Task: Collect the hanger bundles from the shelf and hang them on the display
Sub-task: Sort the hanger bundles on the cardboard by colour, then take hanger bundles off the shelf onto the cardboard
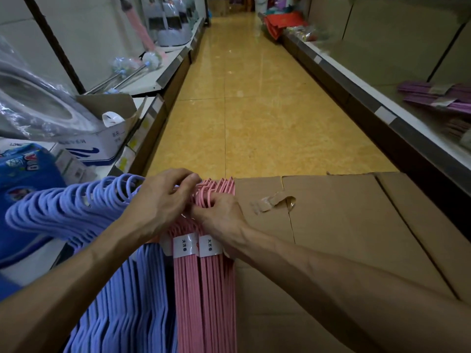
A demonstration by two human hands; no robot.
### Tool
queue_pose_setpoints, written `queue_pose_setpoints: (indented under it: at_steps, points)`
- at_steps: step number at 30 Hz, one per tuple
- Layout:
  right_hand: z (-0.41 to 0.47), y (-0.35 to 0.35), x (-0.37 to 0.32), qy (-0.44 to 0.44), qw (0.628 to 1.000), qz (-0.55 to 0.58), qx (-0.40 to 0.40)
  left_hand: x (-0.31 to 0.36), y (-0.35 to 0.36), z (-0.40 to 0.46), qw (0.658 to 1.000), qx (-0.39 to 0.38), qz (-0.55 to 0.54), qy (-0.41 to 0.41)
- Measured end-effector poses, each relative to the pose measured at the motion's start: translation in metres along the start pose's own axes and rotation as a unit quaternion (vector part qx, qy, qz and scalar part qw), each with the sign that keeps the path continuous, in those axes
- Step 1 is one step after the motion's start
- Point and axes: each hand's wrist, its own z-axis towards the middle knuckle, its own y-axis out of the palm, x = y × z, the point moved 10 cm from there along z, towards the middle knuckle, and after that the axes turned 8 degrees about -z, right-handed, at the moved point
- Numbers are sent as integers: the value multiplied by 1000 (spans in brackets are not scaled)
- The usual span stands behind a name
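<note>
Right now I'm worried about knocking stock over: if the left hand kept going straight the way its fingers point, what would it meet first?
Likely the pink hanger hooks: the left hand already has its fingertips on them, pointing right. Beyond lies the cardboard box, though depth is unclear.

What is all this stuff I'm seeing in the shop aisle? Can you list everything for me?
pink hanger bundles: at least two, pink, white paper bands, bottom centre beside the carton
blue hangers: many, lavender-blue, bottom left
cardboard carton: one, brown, torn tape on top, bottom right
purple hanger bundles: a few, purple, right shelf
toilet brushes: about two, white heads, left shelf
white box: one, white with blue print, left shelf
floor: yellow tiles, down the aisle
left hand: one, fingers on the pink hooks
right hand: one, pinching the pink hooks
</note>
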Motion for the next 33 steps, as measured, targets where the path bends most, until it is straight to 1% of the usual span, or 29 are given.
queue_pose_setpoints:
  at_steps: [4, 6, 9, 12, 15, 17, 21, 24, 28, 31, 33]
  points:
    - [-6, -10, 3, -9, 999, -12, -41, 5, 4, 0, 999, -18, 34, 5]
    - [-12, -20, 10, 4, 998, -36, -51, 10, 5, 1, 998, -18, 55, 12]
    - [-25, -41, 20, 23, 995, -90, -48, 19, 7, 6, 997, -17, 71, 24]
    - [-41, -65, 25, 15, 990, -129, -59, 39, 18, 12, 996, -24, 74, 39]
    - [-61, -103, 34, 20, 987, -150, -49, 67, 36, 15, 996, -29, 61, 61]
    - [-76, -132, 41, 35, 987, -155, -40, 86, 52, 16, 995, -48, 50, 72]
    - [-107, -199, 53, 74, 985, -154, -1, 122, 87, 20, 993, -84, 2, 78]
    - [-127, -251, 57, 87, 981, -171, 30, 154, 116, 23, 991, -103, -48, 75]
    - [-154, -312, 58, 93, 976, -185, 71, 202, 147, 20, 984, -113, -112, 80]
    - [-174, -353, 54, 86, 970, -207, 96, 239, 170, 15, 975, -124, -157, 97]
    - [-188, -381, 49, 80, 965, -223, 113, 261, 188, 11, 967, -142, -191, 94]
